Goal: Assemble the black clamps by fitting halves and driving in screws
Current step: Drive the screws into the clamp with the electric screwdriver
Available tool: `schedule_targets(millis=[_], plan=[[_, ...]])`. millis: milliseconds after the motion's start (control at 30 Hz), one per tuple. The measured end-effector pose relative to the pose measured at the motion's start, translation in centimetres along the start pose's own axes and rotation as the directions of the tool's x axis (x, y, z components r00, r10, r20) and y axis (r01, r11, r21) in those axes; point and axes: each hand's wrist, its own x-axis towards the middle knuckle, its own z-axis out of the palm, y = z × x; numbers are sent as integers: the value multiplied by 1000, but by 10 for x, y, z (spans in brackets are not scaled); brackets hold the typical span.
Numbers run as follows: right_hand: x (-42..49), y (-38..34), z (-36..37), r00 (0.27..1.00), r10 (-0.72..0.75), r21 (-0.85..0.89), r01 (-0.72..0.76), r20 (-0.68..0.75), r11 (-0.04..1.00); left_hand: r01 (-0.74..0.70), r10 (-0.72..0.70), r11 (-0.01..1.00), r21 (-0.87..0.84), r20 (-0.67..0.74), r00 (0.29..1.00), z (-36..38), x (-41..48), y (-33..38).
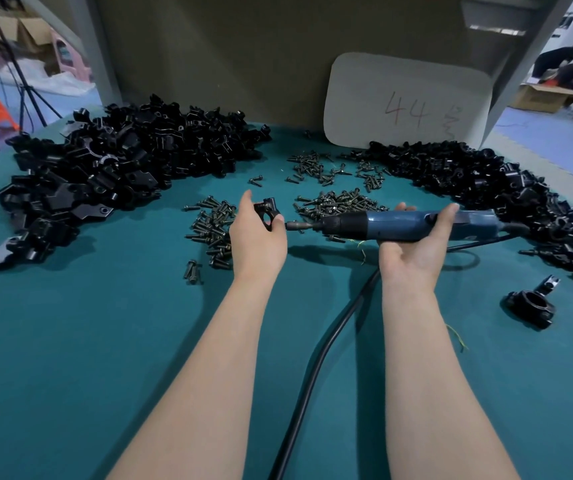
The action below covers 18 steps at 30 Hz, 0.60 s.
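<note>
Two bare forearms [229, 341], slim and smooth, uncovered right down to the lower edge; left hand [259, 233] bare; right hand [413, 251] bare, faint palm creases; long, slender fingers

**Q:** How many views are supplied, and where is the camera mounted?

**A:** One view. The camera is worn on the head and faces forward and down over the table [70, 341].

**Q:** How near is it to the work?

**A:** Near. Both forearms enter from the bottom edge. The left hand [257, 237], gripping a clamp [267, 214], and the right hand [413, 251], holding the screwdriver [399, 225], sit just above mid-frame.

**Q:** How wide is the coverage?

**A:** Wide-angle (straight edges bow near the borders). It spans the table from side to side, up to the upright back panel [243, 46], with floor visible at both upper corners.
</note>
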Motion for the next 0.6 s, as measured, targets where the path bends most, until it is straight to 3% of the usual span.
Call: schedule_targets(millis=[167,333,600], plan=[[-3,7,3,1000,-8,-22,8,-3,1000,-82,91,989,119,-71,993,3,-5,-1],[-6,8,2,998,-20,26,22,-63,999,-221,237,939,263,-32,971,5,-10,-1],[-4,5,0,996,9,71,-3,-87,997,-186,184,974,130,27,983,4,-8,-2]])
